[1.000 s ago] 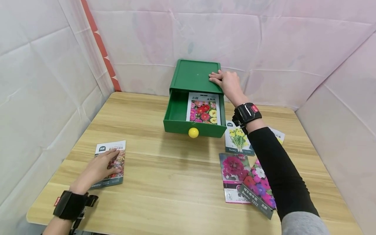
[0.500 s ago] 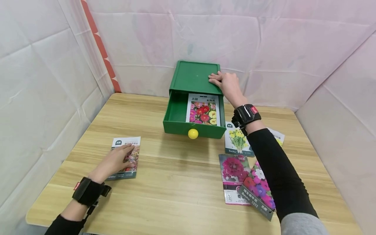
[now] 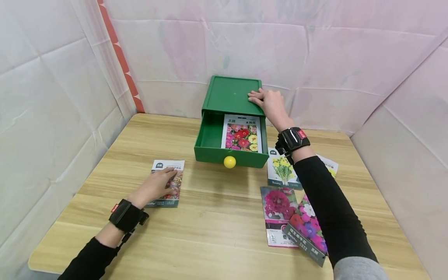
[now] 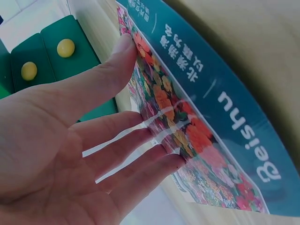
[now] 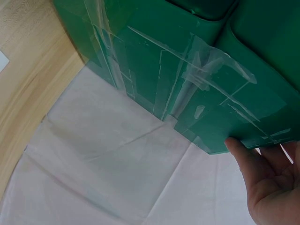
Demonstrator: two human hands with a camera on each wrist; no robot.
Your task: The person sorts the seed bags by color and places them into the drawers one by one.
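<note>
Fingers of left hand [image 3: 154, 187] flat, pressing seed packet [image 3: 167, 182] onto worktop [image 3: 210, 217], near green drawer box [image 3: 232, 95]. Right hand [image 3: 269, 103] rests, fingers straight, on box top, steadying it. Drawer [image 3: 206, 136] pulled open, one packet inside [image 3: 242, 133]; more packets [image 3: 280, 212] lie at right.

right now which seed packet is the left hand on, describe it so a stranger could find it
Start at the green drawer box at the back of the wooden table. Left of its yellow knob, one seed packet lies flat under the left hand. It is the only packet on that side; the other loose packets cluster on the right.
</note>
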